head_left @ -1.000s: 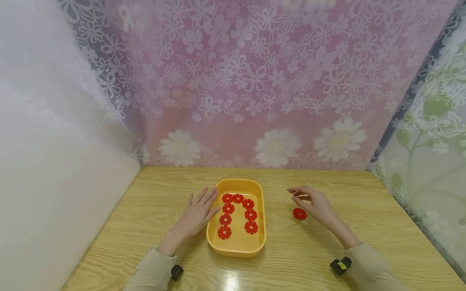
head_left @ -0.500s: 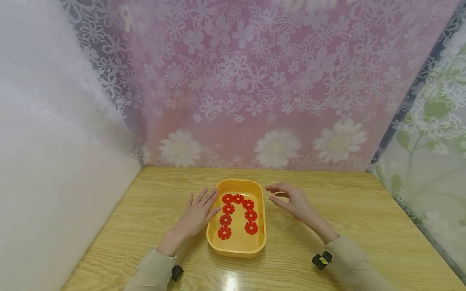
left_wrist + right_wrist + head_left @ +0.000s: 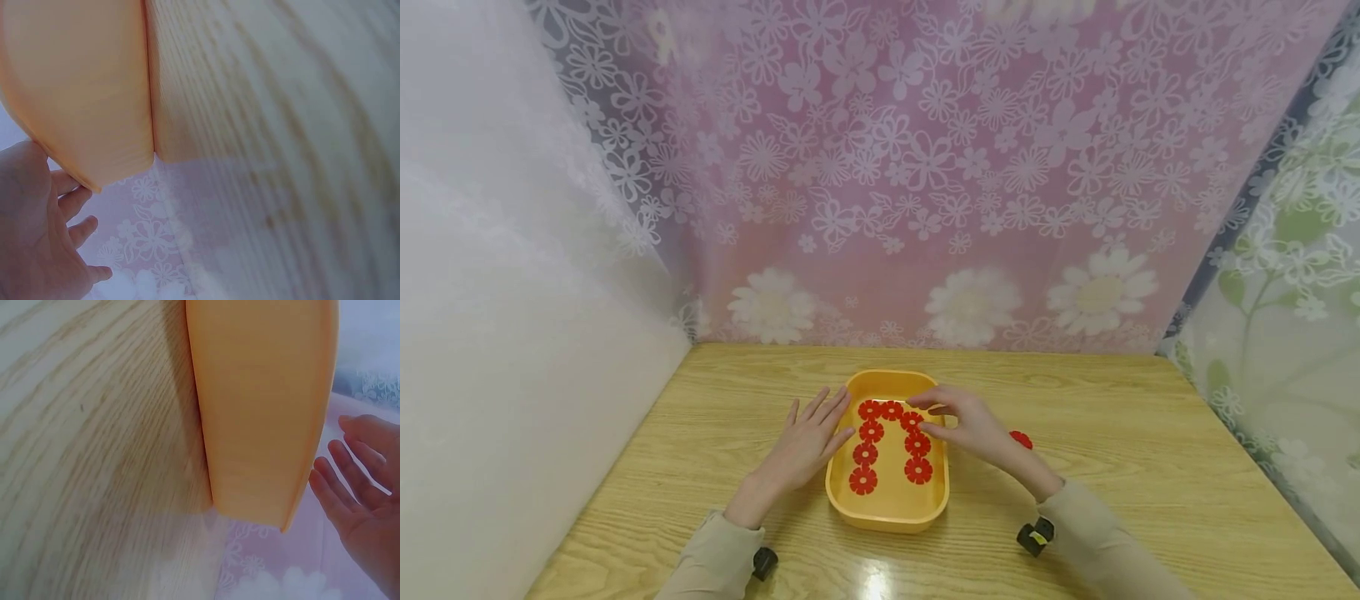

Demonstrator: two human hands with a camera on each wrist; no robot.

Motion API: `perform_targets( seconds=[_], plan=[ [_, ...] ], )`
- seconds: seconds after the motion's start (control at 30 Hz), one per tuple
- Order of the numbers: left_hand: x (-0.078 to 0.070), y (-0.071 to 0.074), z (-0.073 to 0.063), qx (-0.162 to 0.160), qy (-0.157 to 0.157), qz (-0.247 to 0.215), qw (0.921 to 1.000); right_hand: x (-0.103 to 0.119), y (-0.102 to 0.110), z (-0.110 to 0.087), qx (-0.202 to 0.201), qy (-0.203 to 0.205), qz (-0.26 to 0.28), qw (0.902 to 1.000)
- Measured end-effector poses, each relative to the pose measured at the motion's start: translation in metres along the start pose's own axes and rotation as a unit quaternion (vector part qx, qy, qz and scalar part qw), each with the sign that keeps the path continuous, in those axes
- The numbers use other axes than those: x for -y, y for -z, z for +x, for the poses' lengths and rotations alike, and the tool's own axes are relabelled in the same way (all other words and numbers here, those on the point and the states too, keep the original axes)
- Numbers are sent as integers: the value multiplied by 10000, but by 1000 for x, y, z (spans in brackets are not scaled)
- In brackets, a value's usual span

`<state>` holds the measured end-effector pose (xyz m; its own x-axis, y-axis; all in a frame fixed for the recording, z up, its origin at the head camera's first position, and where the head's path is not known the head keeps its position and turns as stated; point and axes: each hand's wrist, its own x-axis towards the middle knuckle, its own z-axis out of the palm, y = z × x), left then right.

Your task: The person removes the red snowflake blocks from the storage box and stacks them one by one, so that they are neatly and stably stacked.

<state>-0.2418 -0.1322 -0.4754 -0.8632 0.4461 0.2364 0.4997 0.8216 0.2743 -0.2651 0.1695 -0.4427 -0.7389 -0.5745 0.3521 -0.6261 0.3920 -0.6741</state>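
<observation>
Several red flower-shaped plastic discs point(image 3: 863, 480) lie in an arch inside a yellow tray point(image 3: 887, 525). My left hand point(image 3: 805, 446) rests on the tray's left rim, its fingers spread. In the left wrist view, fingertips point(image 3: 76, 201) touch the rim of the tray point(image 3: 81, 81). My right hand point(image 3: 966, 425) reaches over the right rim, thumb and fingers apart, and overlaps the upper right discs in the head view. Nothing shows between its fingers point(image 3: 356, 469) in the right wrist view. Another red disc point(image 3: 1021, 438) lies on the table, partly hidden behind the right forearm.
The tray stands on a wood-grain table point(image 3: 737, 400). Behind it hangs a pink flowered curtain point(image 3: 880, 283), with a pale wall point(image 3: 535, 333) at the left and a leafy patterned sheet point(image 3: 1285, 333) at the right. A black wrist camera point(image 3: 1035, 537) sits below the right sleeve.
My right hand has moved left from beside the loose disc to over the tray's right rim. The left hand has stayed in place, and the discs in the tray look unchanged.
</observation>
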Motion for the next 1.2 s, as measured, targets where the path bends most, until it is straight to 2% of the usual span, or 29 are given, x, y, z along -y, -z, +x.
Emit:
perform_targets(
  seconds=[0.23, 0.37, 0.57, 0.9, 1.2],
  plan=[
    [1, -1, 0, -41, 9, -43, 10000, 4, -6, 7, 632, 77, -430, 9970],
    [2, 0, 0, -43, 22, -70, 10000, 6, -11, 10, 940, 72, -959, 9909],
    [1, 1, -1, -26, 34, -34, 10000, 9, -15, 15, 1439, 139, -1677, 9752],
    [-2, 3, -2, 7, 45, 39, 10000, 14, -21, 29, 2506, 117, -2045, 9462],
    [0, -1, 0, -29, 9, 108, 9999, 20, -27, 32, 3036, -119, -2292, 9247]
  ],
)
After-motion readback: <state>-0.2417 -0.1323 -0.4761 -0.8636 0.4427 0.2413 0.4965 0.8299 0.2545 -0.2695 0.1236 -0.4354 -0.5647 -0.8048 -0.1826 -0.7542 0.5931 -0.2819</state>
